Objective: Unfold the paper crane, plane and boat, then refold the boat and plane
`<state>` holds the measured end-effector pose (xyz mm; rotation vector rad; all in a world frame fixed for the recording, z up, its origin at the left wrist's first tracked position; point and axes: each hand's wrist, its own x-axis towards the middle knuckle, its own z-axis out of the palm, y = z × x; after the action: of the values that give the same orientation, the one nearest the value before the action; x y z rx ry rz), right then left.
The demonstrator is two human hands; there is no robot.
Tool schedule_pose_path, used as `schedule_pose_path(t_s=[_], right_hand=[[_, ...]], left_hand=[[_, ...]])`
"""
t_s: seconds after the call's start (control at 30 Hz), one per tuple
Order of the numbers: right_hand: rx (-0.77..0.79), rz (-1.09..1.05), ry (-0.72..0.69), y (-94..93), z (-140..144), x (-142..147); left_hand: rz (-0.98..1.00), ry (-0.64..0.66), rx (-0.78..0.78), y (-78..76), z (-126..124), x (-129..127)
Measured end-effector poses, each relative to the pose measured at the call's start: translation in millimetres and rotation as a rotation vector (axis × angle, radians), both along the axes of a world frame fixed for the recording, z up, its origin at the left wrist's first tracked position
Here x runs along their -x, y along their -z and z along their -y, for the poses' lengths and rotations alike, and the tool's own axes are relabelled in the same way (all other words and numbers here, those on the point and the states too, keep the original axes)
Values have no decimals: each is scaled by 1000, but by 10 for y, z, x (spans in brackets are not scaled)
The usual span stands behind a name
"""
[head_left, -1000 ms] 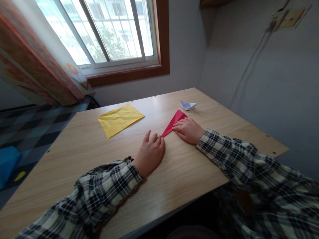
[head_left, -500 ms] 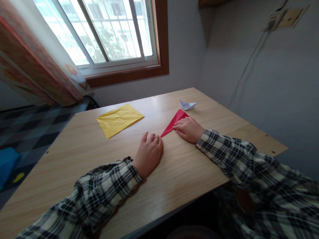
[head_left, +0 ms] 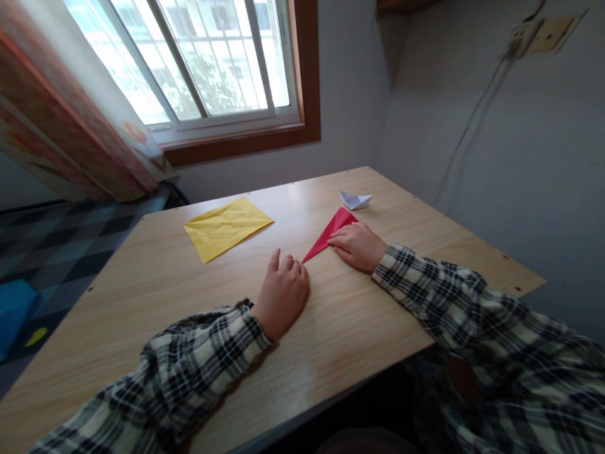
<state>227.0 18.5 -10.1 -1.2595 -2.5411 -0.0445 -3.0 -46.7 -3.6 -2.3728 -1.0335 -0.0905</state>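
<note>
My right hand lies flat, fingers extended, on the near right part of the red folded paper. It presses the paper down against the worktop and does not pinch it. The flat press keeps the layers aligned along the crease. My left hand rests on the worktop in a loose curl. Its knuckles sit just beside the paper's near, sharp tip, and it has hold of nothing. Whether a fingertip touches the tip I cannot tell. The red paper is a long narrow triangle. It lies flat near the middle of the worktop, with its wide end far and to the right and its point near and to the left.

Surroundings: a small white paper boat stands just beyond the wide end, apart from it. A creased yellow sheet lies flat to the far left, well apart from both hands.

Clearances: the worktop's right edge runs near my right forearm, and the near edge passes under both sleeves. Bare surface lies between the yellow sheet and my left hand, and across the near left area. The wall stands close behind the far right corner.
</note>
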Motion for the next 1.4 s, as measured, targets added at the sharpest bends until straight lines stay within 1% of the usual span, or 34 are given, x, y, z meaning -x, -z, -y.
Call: schedule_pose_path(t_s=[0.17, 0.43, 0.57, 0.63, 0.7, 0.8, 0.87, 0.97, 1.07, 1.23, 1.33, 1.4], right_hand=[[3, -4, -4, 7, -3, -2], [26, 0, 2, -3, 2, 7], [35, -10, -6, -3, 3, 7], [32, -12, -11, 2, 4, 7], [26, -16, -18, 9, 6, 9], [17, -24, -38, 24, 13, 19], [9, -29, -58, 32, 23, 29], [-5, -32, -95, 37, 41, 47], [-13, -36, -123, 37, 56, 62], [-11, -36, -118, 36, 63, 72], [-9, -31, -109, 34, 65, 77], [-13, -28, -100, 32, 66, 83]], left_hand=[[13, 7, 21, -8, -13, -2], [-8, -12, 5, -24, 24, -7], [12, -40, -14, -6, 34, 1], [33, -24, -38, 13, 27, 14], [54, 32, -44, 33, 10, 33], [88, 115, -14, 64, -26, 67], [111, 131, 10, 80, -52, 89], [131, 121, 61, 89, -81, 110], [129, 108, 121, 66, -94, 105], [113, 93, 182, 7, -104, 73], [116, 90, 175, 3, -101, 67], [102, 94, 127, 11, -83, 66]])
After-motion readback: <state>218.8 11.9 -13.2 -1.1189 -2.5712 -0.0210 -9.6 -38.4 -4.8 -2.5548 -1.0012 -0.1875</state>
